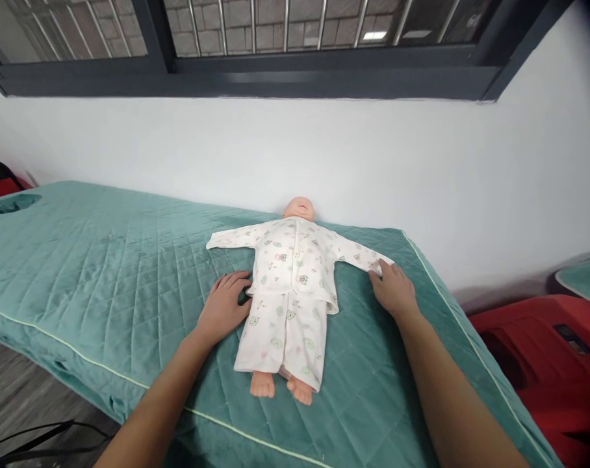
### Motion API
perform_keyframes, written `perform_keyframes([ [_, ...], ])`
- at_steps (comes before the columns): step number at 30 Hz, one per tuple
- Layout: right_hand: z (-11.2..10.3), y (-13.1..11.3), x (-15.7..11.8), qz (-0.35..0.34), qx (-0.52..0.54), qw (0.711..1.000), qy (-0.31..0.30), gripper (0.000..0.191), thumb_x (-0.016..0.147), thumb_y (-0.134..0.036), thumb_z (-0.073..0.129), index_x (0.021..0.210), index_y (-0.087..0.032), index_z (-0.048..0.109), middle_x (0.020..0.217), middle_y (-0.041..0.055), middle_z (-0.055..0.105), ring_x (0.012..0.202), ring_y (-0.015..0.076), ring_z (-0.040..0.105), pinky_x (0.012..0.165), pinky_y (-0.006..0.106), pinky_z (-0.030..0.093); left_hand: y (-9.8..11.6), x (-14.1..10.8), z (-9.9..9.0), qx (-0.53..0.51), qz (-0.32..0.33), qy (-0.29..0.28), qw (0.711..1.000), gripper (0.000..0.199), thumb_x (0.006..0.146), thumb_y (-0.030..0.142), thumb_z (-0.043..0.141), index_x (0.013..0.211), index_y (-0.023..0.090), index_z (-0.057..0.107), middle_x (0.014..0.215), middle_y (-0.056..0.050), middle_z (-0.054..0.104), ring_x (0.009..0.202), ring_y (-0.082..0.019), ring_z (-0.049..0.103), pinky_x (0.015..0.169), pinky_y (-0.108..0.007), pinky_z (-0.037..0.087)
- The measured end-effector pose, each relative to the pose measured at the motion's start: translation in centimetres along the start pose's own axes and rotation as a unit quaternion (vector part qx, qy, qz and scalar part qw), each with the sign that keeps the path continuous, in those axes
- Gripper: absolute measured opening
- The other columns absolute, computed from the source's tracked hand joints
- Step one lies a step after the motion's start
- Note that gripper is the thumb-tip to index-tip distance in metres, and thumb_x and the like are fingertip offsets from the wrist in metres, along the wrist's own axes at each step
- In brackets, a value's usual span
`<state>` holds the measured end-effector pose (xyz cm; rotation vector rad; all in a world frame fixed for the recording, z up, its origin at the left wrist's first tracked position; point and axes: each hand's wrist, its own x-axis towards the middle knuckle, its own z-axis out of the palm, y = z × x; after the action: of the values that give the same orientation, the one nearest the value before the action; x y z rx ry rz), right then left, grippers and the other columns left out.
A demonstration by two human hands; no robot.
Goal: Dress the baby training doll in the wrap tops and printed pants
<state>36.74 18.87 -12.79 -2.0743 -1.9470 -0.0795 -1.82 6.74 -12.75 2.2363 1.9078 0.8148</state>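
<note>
A baby doll (299,207) lies on its back on a green quilted bed cover (143,260), its head toward the wall. It wears a white printed shirt (275,257) with both sleeves spread out sideways, and matching trousers (266,331); bare feet (262,383) stick out below. At the cuff of the sleeve on the right, my right hand (395,289) has its thumb and fingers closed on the cloth. My left hand (227,305) rests beside the doll's waist, thumb and fingers apart, fingertips at the shirt's side hem. No doll hands show at the cuffs.
A white wall (129,143) with a dark-framed, barred window (285,78) runs behind the bed. Red plastic furniture (533,351) stands to the right. The cover has a face hole (13,203) at far left. Black straps (46,435) hang at lower left.
</note>
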Motion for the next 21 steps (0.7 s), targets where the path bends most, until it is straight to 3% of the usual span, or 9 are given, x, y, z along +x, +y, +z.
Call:
perform_keyframes([
  [4,-0.6,-0.6,0.1,0.004,0.026,0.999,0.02,0.046,0.094,-0.036,0.04,0.124,-0.007,0.06,0.134,0.0263,0.054,0.13,0.0394,0.047,0.105,0.057,0.037,-0.2,0.4,0.1,0.007,-0.023,0.007,1.0,0.011,0.086,0.029,0.055,0.093,0.024,0.062,0.13,-0.002,0.064,0.12,-0.026,0.055,0.102,-0.048,0.04],
  [6,-0.9,-1.6,-0.4,-0.026,0.085,0.993,0.082,0.042,0.092,-0.034,0.044,0.119,-0.008,0.062,0.135,0.0247,0.054,0.131,0.0371,0.046,0.107,0.054,0.036,-0.3,0.6,0.2,0.012,-0.025,0.009,1.0,0.008,0.086,0.027,0.054,0.089,0.025,0.062,0.128,-0.001,0.065,0.118,-0.026,0.056,0.098,-0.047,0.042],
  [9,-1.5,-4.7,-2.7,-0.098,0.228,0.957,0.15,0.034,0.09,-0.034,0.048,0.114,-0.015,0.062,0.13,0.0176,0.059,0.125,0.03,0.051,0.105,0.046,0.04,-0.4,0.7,0.2,0.005,-0.014,0.014,1.0,0.009,0.086,0.026,0.054,0.084,0.024,0.063,0.125,-0.001,0.066,0.117,-0.026,0.057,0.097,-0.046,0.042],
  [12,-1.9,-8.2,-6.4,-0.088,0.351,0.929,0.079,0.025,0.091,-0.04,0.051,0.099,-0.02,0.062,0.102,0.0092,0.066,0.096,0.0234,0.062,0.085,0.038,0.05,-0.4,0.4,0.1,-0.031,0.007,0.041,0.999,0.013,0.087,0.025,0.052,0.079,0.023,0.062,0.12,-0.003,0.068,0.112,-0.024,0.059,0.094,-0.041,0.045],
  [15,-2.2,-10.3,-10.0,-0.075,0.369,0.926,-0.007,0.025,0.095,-0.042,0.046,0.092,-0.022,0.061,0.091,0.0046,0.066,0.084,0.0211,0.061,0.081,0.037,0.048,-0.4,-0.1,-0.1,-0.068,0.022,0.068,0.995,0.018,0.089,0.027,0.05,0.076,0.022,0.062,0.117,-0.004,0.068,0.108,-0.022,0.06,0.092,-0.036,0.048],
  [18,-2.6,-10.6,-11.9,-0.075,0.365,0.927,-0.038,0.023,0.095,-0.038,0.045,0.09,-0.022,0.06,0.089,0.0032,0.065,0.082,0.0208,0.059,0.079,0.036,0.046,-0.3,-0.3,-0.2,-0.044,0.008,0.066,0.997,0.017,0.088,0.027,0.052,0.075,0.021,0.061,0.115,-0.004,0.069,0.11,-0.024,0.059,0.095,-0.04,0.047],
  [21,-2.8,-10.1,-12.4,-0.063,0.371,0.926,-0.027,0.019,0.094,-0.037,0.049,0.088,-0.022,0.059,0.089,0.0029,0.064,0.083,0.021,0.059,0.078,0.036,0.046,-0.2,-0.1,-0.2,-0.002,-0.013,0.046,0.999,0.017,0.087,0.027,0.052,0.073,0.021,0.059,0.115,-0.005,0.069,0.111,-0.027,0.058,0.096,-0.044,0.047],
])
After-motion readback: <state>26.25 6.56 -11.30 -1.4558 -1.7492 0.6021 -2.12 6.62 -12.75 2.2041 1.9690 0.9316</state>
